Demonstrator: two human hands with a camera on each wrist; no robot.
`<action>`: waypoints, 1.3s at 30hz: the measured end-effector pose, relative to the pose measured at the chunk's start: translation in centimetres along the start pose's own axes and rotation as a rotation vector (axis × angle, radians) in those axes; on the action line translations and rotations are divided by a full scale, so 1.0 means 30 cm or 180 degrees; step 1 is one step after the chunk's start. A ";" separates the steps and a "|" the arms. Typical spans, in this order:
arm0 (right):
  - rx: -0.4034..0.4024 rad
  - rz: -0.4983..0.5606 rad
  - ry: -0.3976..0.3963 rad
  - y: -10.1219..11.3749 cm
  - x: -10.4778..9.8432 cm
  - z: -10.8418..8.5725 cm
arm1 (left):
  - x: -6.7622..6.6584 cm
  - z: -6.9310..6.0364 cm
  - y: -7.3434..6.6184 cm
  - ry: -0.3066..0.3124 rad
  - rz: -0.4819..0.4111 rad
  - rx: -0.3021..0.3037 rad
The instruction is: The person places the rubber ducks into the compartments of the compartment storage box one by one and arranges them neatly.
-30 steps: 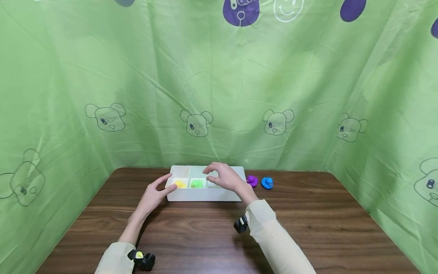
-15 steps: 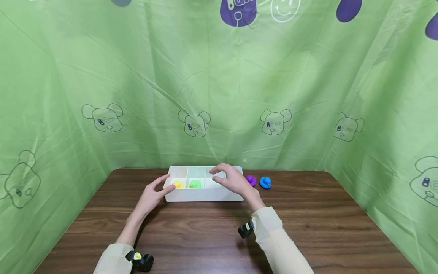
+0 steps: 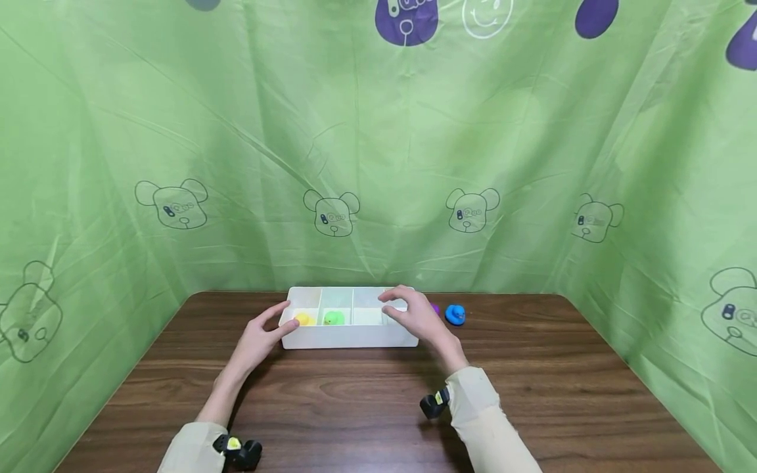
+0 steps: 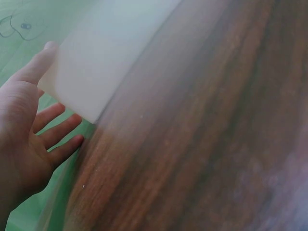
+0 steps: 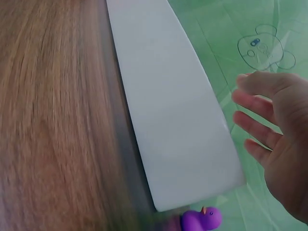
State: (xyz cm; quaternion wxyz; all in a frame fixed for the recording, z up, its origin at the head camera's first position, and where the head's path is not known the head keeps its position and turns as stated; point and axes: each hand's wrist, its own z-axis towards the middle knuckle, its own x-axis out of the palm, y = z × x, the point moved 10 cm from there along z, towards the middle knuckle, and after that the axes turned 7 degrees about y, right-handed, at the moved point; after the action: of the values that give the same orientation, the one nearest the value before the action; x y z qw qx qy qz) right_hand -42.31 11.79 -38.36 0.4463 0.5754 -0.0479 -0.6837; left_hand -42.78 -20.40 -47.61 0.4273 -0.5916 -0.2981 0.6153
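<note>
A white divided box stands near the table's back edge, a yellow duck in its left compartment and a green duck in the one beside it. My left hand is at the box's left end, thumb and fingers spread around the corner; in the left wrist view the thumb of that hand lies at the box's edge. Above the box's right end, my right hand holds nothing, its fingers apart. A purple duck sits just past the box's right end, mostly hidden in the head view.
To the right of the box, a blue duck sits on the brown wooden table. Green printed cloth hangs behind the table and along both sides.
My right hand has moved rightward over the box, uncovering its middle compartments and now covering most of the purple duck. My left hand stays at the box's left end.
</note>
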 end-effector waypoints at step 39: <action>0.0776 0.0350 -0.0835 -0.303 -0.206 -0.220 | 0.005 -0.011 -0.009 0.0055 -0.0110 -0.0002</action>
State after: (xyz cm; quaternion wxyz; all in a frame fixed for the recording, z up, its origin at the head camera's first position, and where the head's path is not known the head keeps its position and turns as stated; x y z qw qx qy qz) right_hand -42.25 24.28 -41.23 0.3999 0.5275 -0.2195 -0.7167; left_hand -42.39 -20.19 -47.46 0.4402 -0.5918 -0.3048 0.6026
